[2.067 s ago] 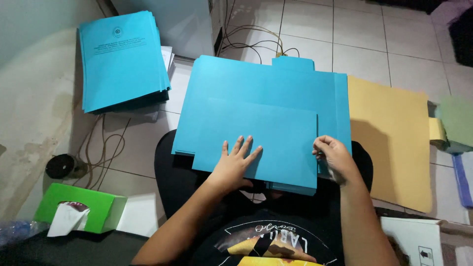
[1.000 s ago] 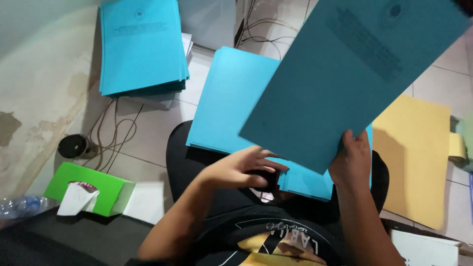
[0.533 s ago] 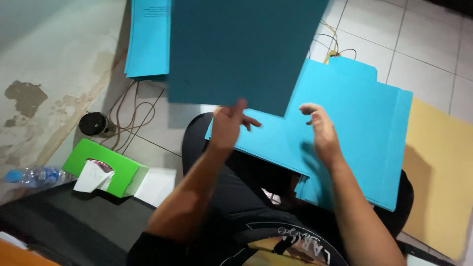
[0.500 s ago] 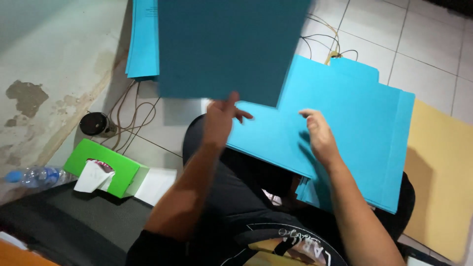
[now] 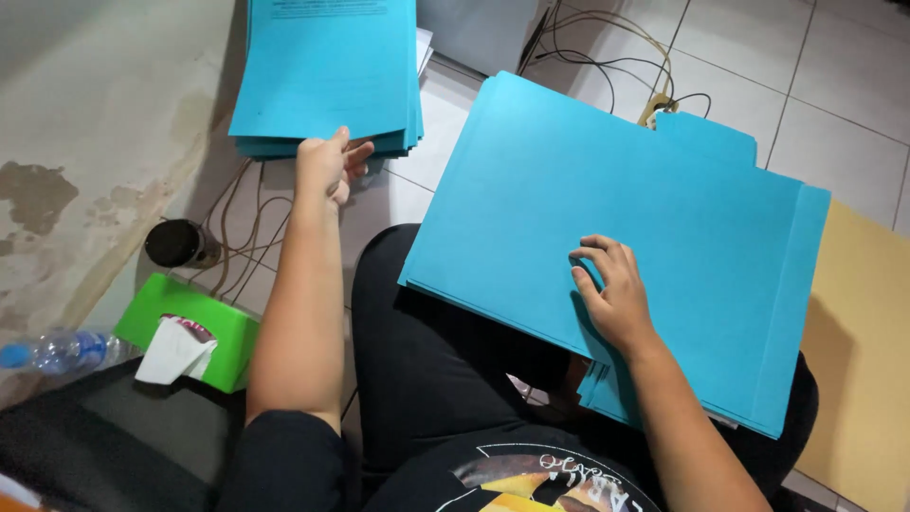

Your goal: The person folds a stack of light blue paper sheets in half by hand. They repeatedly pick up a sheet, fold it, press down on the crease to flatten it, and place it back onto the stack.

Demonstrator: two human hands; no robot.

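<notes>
Far left on the floor, by the stained wall: clear water bottle [image 5: 59, 349], then green tissue box [image 5: 190, 331] w/ a tissue poking out, and a dark round cap-like object [image 5: 177, 244] among loose cables [image 5: 248, 248].

Next over, top-left of the tiled floor: stack of blue printed sheets [image 5: 327, 71]. Left hand [image 5: 325, 167] sits at the stack's near edge, fingers loosely curled, thumb up against the bottom sheets; touching the edge, not clearly pinching anything. Looks like the sheet-placing step is at its end; can't tell if the hand has fully let go.

Centre to right, on the lap: pile of blue tabbed folders [image 5: 654, 228], fanned a bit, tab at the far edge. Right hand [image 5: 611, 294] lies on top near the pile's near edge, fingers bent, tips pressing the top folder, so pile is under the palm, not gripped. Judgement: next move calls for fingertips catching one top folder's edge w/o dragging the ones below.

Far right, on the floor: yellow folders [image 5: 858, 351], partly under the blue pile.
</notes>
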